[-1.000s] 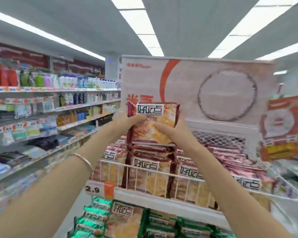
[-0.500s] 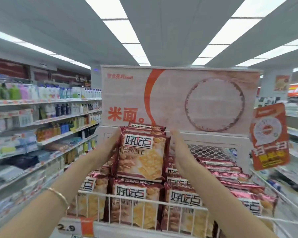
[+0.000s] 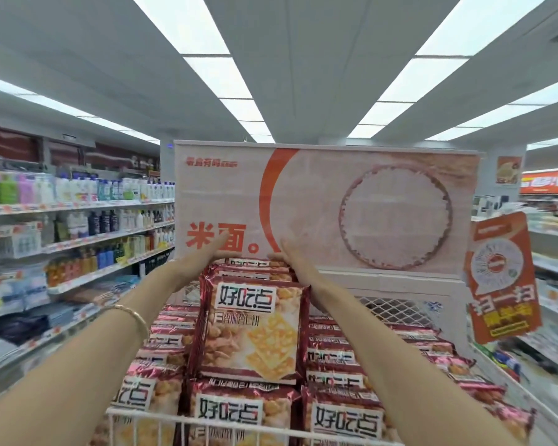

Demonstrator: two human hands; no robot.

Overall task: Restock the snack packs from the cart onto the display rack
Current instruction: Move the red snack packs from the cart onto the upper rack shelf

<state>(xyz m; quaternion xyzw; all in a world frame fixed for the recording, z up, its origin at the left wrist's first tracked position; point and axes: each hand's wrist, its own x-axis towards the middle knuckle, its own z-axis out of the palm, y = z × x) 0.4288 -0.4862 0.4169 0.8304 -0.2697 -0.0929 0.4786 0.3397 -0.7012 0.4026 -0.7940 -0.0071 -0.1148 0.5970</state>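
Left hand [image 3: 207, 257], right hand [image 3: 289, 257] flat-fingered, flanking snack pack [image 3: 255, 326] row at rack [image 3: 384, 281] back edge. Pack likely light, slippery film, brittle biscuits; hold side edges.

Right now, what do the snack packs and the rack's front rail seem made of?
Snack pack: looks like glossy plastic film, given its shiny creases and crimped edges. Front rail: seemingly white-coated metal wire, thin straight bars; the coating itself is unclear.

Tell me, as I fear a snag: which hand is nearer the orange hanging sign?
Right. The right hand sits left of the sign, at the right side of the stack; the left hand lies farther left, beyond the stack.
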